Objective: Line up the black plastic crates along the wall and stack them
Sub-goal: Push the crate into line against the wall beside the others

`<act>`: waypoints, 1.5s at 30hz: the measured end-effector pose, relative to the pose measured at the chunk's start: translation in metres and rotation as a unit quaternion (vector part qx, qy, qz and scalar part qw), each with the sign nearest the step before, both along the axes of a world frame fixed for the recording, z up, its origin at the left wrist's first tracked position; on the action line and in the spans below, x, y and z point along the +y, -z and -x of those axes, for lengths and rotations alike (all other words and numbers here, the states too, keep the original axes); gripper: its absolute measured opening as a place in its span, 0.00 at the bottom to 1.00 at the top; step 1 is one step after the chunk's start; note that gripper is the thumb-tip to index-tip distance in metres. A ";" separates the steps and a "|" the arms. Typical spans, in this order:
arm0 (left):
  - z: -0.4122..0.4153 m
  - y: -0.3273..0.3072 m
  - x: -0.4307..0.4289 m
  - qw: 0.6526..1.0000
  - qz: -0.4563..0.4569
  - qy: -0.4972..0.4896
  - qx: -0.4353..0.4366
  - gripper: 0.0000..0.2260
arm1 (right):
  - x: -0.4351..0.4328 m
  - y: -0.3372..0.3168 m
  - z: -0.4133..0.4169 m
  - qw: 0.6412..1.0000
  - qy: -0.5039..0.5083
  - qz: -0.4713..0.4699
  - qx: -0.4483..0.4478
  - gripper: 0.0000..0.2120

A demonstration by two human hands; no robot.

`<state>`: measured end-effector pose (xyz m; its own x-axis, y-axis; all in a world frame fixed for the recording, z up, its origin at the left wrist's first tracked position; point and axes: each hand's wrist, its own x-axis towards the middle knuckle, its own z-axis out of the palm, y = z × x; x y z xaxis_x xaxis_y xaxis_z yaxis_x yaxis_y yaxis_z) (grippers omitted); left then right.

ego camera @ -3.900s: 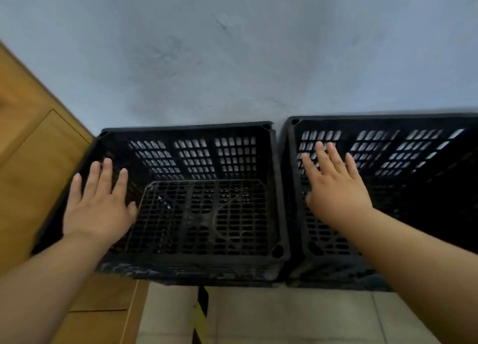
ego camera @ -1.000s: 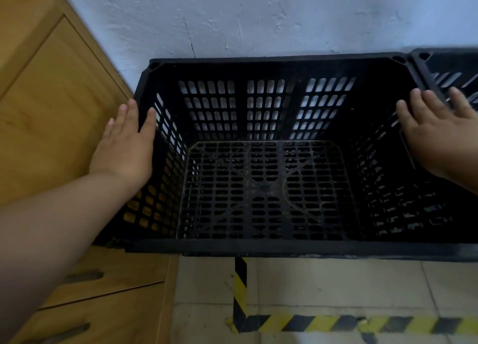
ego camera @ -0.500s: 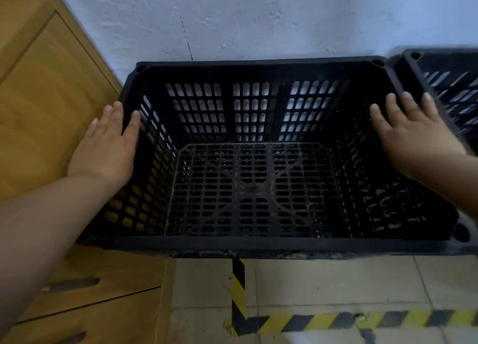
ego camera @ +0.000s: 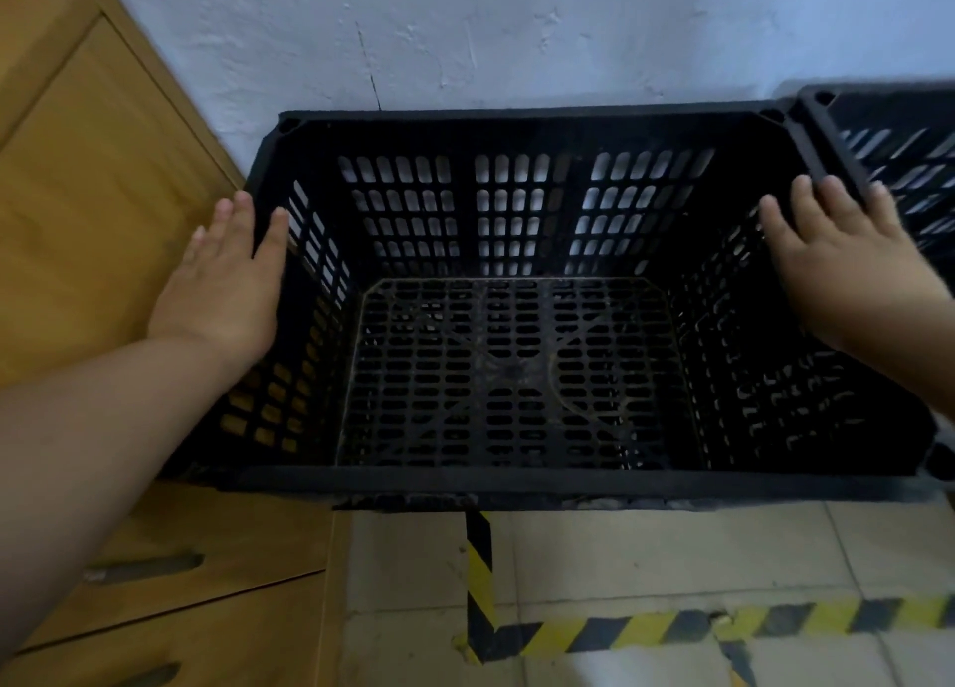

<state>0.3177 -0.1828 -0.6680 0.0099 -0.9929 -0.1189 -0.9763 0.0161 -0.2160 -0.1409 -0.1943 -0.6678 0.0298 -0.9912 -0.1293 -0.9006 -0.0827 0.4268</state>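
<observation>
Crate (ego camera: 511, 371): black, slotted walls and grid floor; I see it from above, mouth up, nothing inside; its far rim is against the wall (ego camera: 517, 30); its near rim hangs over the floor tape (ego camera: 480, 583).
Second crate (ego camera: 889, 143): black; only a corner shows at the right edge; just beside the first crate's right far corner, rims touching or nearly so; I cannot tell which.
Left hand (ego camera: 222, 288): flat and spread, fingers straight and together, pointing toward the wall; palm laid against the outside of the crate's left wall near the rim; it grips nothing that I can see.
Right hand (ego camera: 847, 267): flat, fingers extended, resting over the crate's right rim; fingertips (ego camera: 832, 190) reach the gap between the two crates; no curl round the rim that I can make out; slightly blurred.
Cabinet (ego camera: 93, 221): wooden, left of the crate; the left hand sits between it and the crate wall; slot handles on the lower fronts.
Floor (ego camera: 646, 552): pale tiles; yellow-and-black tape runs out from under the crate toward me, then turns right.
Wall: white, rough plaster with a thin crack above the crate's left far corner.
</observation>
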 end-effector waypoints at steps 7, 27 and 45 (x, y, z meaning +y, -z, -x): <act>-0.005 -0.002 0.002 1.000 0.001 -0.005 0.008 0.41 | 0.004 -0.001 -0.009 0.999 0.028 -0.020 -0.016 0.38; -0.016 0.017 -0.005 0.999 0.030 -0.009 0.036 0.41 | -0.011 -0.008 -0.016 0.999 0.024 -0.040 -0.018 0.34; -0.032 0.036 -0.026 0.998 0.035 -0.002 0.051 0.46 | -0.026 -0.006 -0.008 0.998 -0.038 -0.031 0.030 0.36</act>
